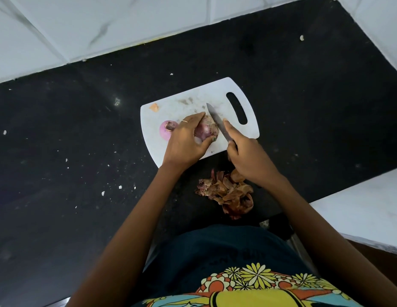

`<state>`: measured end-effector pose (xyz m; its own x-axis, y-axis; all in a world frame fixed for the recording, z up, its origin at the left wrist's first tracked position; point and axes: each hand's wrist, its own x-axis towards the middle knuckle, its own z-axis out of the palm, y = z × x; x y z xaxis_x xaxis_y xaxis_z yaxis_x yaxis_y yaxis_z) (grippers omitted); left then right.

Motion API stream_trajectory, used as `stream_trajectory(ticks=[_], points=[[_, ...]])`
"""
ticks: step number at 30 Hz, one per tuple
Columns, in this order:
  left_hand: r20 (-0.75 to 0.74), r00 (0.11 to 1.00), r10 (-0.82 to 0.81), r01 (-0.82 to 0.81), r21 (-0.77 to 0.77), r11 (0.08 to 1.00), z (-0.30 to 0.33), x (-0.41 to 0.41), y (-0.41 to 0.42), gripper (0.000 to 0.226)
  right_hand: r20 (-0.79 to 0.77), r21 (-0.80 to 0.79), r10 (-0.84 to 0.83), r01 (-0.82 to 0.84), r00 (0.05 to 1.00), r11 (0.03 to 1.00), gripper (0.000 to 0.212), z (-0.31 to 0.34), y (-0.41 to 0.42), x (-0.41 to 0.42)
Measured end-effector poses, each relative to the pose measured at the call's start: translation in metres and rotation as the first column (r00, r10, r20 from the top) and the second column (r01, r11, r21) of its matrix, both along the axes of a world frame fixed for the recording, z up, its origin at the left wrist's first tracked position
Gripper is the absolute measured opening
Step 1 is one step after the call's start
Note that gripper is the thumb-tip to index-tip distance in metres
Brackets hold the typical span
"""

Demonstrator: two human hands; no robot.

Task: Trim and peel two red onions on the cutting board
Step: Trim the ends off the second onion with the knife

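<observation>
A white cutting board (188, 105) lies on the black counter. My left hand (186, 140) grips a red onion (206, 129) still in its papery skin, near the board's middle. My right hand (248, 158) holds a knife (217, 120) by its handle, index finger along the blade's back. The blade rests against the right end of that onion. A second onion (165, 130), peeled and pale pink, sits on the board just left of my left hand, partly hidden behind it.
A pile of dry onion skins (228, 191) lies on the counter in front of the board. A small orange skin scrap (154, 107) sits at the board's far left corner. White crumbs dot the black counter (82, 151). White tiled wall (104, 25) runs behind.
</observation>
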<state>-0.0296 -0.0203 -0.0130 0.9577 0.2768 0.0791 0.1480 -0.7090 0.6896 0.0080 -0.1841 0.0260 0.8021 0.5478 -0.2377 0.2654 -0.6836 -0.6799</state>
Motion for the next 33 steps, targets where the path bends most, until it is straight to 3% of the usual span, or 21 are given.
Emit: stream_trajectory(ticks=[18, 33], points=[[0.029, 0.997, 0.072, -0.069, -0.095, 0.993, -0.007, 0.000, -0.008, 0.065, 0.149, -0.238, 0.078, -0.040, 0.986, 0.971, 0.060, -0.003, 0.007, -0.001], [-0.019, 0.996, 0.082, -0.084, -0.127, 0.988, -0.006, 0.009, -0.005, 0.063, 0.183, -0.281, 0.108, -0.053, 0.977, 0.958, 0.061, -0.007, 0.009, 0.002]])
